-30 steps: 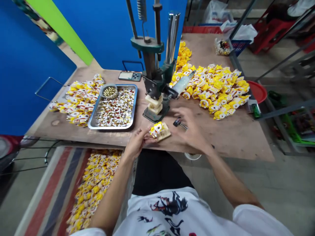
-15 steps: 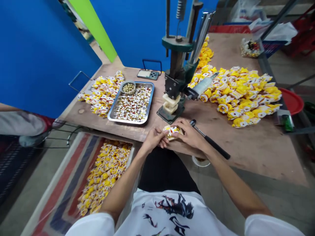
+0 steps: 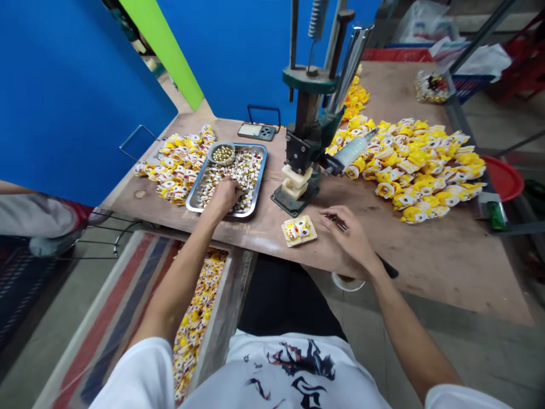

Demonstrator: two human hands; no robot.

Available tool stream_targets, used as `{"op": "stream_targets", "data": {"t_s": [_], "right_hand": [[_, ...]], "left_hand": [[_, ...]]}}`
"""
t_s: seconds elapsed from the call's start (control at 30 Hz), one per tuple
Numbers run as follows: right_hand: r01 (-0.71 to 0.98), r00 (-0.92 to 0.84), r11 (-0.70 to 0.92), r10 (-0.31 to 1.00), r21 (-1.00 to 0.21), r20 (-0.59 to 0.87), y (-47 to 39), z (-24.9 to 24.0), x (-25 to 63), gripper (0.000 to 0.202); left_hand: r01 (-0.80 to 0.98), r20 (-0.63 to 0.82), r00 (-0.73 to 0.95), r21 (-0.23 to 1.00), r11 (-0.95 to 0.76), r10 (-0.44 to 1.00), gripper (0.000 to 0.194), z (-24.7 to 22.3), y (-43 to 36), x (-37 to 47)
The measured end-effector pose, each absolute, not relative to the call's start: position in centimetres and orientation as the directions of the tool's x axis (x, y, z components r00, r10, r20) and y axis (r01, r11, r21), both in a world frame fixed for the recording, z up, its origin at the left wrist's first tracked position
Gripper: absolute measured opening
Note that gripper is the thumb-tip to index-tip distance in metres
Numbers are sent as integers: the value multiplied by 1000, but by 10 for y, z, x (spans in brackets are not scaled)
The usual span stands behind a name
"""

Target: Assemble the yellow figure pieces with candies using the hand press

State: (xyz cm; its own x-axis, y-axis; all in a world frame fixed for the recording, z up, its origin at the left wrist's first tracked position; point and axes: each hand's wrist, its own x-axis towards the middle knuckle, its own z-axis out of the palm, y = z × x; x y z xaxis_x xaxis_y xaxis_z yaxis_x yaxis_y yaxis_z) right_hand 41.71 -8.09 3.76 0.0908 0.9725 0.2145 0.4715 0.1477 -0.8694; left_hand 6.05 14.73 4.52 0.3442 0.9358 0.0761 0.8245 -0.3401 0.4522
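The two hands are well apart. The left hand (image 3: 227, 193) is inside the metal tray (image 3: 260, 179), fingers bunched down among the small pieces (image 3: 251, 163); whether a piece is pinched cannot be told. The right hand (image 3: 348, 234) is half curled over the hammer (image 3: 388, 266), partly hiding it; a grip cannot be confirmed. The yellow-and-white toy (image 3: 300, 228) sits on the pale block (image 3: 301, 242), between the hands, touched by neither.
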Motion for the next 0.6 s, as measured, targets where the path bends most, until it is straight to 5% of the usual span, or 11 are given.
{"op": "stream_targets", "data": {"t_s": [0.2, 0.33, 0.43, 0.6], "right_hand": [[459, 94, 160, 969, -874, 228, -83, 36, 418, 29], [384, 131, 171, 963, -907, 237, -73, 55, 404, 32], [157, 122, 124, 982, -980, 143, -56, 69, 374, 37], [-270, -14, -65, 998, -961, -64, -34, 69, 329, 53]], "left_hand": [[710, 138, 273, 639, -296, 952, 19, 45, 150, 49], [387, 182, 35, 904, -181, 983, 13, 52, 114, 57], [82, 240, -29, 968, -237, 970, 20, 50, 66, 95], [-89, 387, -123, 913, -399, 914, 20, 39, -1, 167]]}}
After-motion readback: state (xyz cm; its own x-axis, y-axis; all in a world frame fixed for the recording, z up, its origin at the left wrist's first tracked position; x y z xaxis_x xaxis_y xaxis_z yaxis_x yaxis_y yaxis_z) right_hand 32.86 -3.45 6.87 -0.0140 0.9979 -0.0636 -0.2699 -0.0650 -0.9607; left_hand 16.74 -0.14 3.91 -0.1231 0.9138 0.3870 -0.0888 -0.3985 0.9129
